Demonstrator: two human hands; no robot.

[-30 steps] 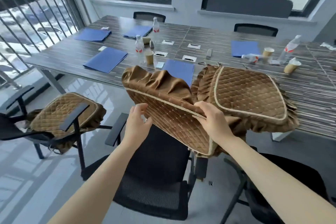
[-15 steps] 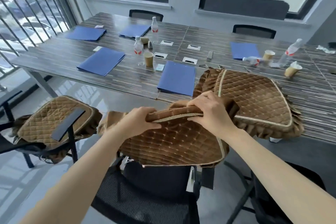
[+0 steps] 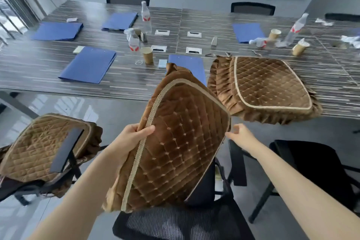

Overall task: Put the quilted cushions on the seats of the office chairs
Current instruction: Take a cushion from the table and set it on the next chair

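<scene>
A brown quilted cushion with beige piping hangs tilted above the black mesh office chair right below me. My left hand grips its left piped edge, thumb on top. At the cushion's right edge hovers my right hand, fingers loosely spread and holding nothing. Another quilted cushion lies on the table's near edge to the right. A third cushion covers the seat of the chair on the left. One more black chair stands at the right with a bare seat.
The long striped table carries blue folders, water bottles, paper cups and scraps. Chairs stand along its far side under the windows. The left chair's armrest crosses over its cushion. Grey floor lies between the chairs.
The cushion has turned from folded and flat to its quilted face towards me, tilted upright. My right hand has let go of it and moved to its right edge.
</scene>
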